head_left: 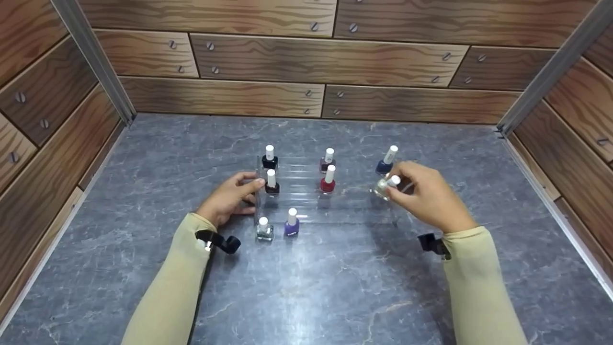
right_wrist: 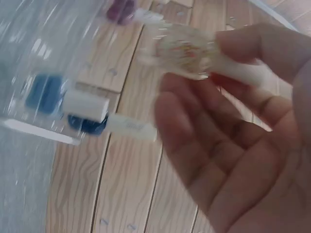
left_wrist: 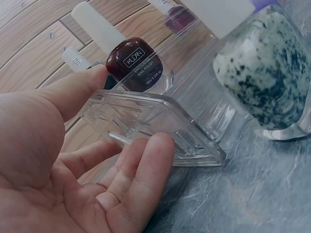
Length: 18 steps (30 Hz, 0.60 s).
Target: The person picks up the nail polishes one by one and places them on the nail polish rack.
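Note:
My right hand (head_left: pixel 426 194) pinches the white cap of a clear nail polish bottle (head_left: pixel 381 189) with coloured flecks, tilted over the right end of a clear plastic stepped rack (head_left: pixel 297 201). The dark blue bottle (head_left: pixel 384 166) stands just behind it. A lighter blue bottle shape (right_wrist: pixel 44 93) shows through the plastic in the right wrist view. My left hand (head_left: pixel 234 196) holds the rack's left end, thumb over the upper edge beside a dark red bottle (left_wrist: pixel 133 63), fingers against the outer face of the end panel (left_wrist: pixel 146 116).
On the rack stand black (head_left: pixel 269 162), mauve (head_left: pixel 327 165) and red (head_left: pixel 328 185) bottles. In front, a speckled bottle (head_left: pixel 264 232) and a purple bottle (head_left: pixel 291 226) stand upright on the grey marbled table (head_left: pixel 306 287). Wood-patterned walls (head_left: pixel 306 57) enclose the back and sides.

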Motion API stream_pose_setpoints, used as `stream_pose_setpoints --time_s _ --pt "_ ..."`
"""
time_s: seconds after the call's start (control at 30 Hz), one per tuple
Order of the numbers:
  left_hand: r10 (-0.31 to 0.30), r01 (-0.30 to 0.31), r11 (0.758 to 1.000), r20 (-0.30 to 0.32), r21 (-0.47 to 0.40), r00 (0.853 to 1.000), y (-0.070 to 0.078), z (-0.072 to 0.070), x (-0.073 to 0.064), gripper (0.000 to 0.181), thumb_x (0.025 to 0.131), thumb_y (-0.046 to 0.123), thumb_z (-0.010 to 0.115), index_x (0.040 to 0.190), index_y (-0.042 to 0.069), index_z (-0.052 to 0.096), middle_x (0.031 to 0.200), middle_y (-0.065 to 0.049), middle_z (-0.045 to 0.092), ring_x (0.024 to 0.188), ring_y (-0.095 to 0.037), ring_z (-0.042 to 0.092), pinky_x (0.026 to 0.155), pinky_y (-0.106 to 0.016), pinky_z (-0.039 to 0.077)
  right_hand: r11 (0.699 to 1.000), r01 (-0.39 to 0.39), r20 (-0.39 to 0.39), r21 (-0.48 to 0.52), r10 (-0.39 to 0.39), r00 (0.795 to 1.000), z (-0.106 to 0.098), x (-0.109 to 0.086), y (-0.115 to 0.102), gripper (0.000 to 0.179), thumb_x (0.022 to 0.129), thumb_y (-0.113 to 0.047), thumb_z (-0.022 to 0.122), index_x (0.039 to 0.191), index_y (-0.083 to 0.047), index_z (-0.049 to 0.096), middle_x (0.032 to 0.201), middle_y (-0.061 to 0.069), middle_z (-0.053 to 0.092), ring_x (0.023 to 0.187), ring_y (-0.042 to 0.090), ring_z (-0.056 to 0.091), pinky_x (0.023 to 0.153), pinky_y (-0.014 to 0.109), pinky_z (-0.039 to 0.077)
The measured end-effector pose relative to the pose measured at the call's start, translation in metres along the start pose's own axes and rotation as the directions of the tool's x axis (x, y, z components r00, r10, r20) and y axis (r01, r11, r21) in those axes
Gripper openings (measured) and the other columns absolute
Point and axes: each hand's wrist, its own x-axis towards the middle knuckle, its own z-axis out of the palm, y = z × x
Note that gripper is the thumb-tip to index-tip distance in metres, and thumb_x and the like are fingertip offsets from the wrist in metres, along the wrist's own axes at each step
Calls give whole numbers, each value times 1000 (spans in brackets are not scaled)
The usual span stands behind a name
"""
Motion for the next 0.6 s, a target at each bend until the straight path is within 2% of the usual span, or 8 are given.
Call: stream_pose_setpoints --time_s 0.13,0.23,0.6 --pt "4 -4 1000 2 20 1000 1 -1 2 69 98 38 72 154 14 42 129 -12 54 97 -20 58 82 -35 64 995 -92 77 -45 95 992 -1 1 7 5 94 -8 72 96 -9 68 94 4 72 83 18 67 72 33 60" --pt "12 -12 1000 0 14 1000 0 0 1 69 98 37 72 155 13 41 130 -12 54 97 -20 57 80 -33 64 991 -124 115 -47 129 985 -1 2 9 4 94 -10 72 96 -10 69 94 3 74 84 18 69 73 36 59" --pt "15 -15 1000 -5 15 1000 0 1 0 68 97 38 73 153 14 44 128 -12 54 97 -20 58 81 -33 64 984 -100 169 -149 125 978 9 4 18 6 90 -13 75 96 -14 73 91 0 73 81 16 65 76 43 60"
